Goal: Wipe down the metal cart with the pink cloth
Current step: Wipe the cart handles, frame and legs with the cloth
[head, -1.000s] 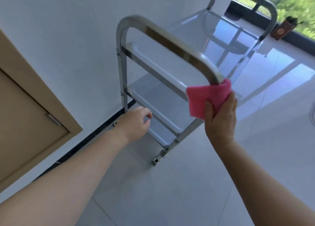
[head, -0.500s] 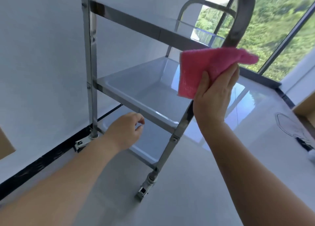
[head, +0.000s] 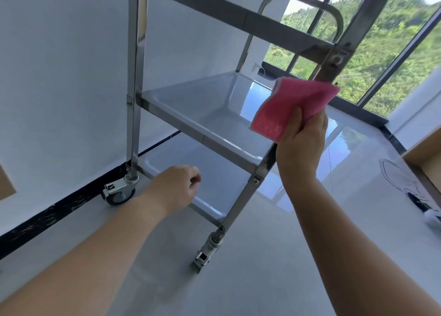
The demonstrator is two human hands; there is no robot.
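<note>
Since half a second ago, the right hand (head: 301, 144), gripping the folded pink cloth (head: 292, 107), has slid lower down the shiny three-shelf metal cart (head: 207, 127)'s near right post. The left hand (head: 175, 188) hovers loosely curled, holding nothing, by the bottom shelf. Glossy grey floor tiles (head: 250, 280), a white wall (head: 59, 77) and a window (head: 386, 53) surround it. Two castors (head: 119, 193) show; the top is cut off.

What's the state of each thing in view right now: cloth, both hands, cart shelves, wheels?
pink cloth: folded, pressed around the cart's near right post
right hand: gripping the cloth
left hand: empty, loosely curled, in front of the bottom shelf
middle shelf: empty
bottom shelf: empty
left caster: on the floor by the wall
near caster: on the floor
</note>
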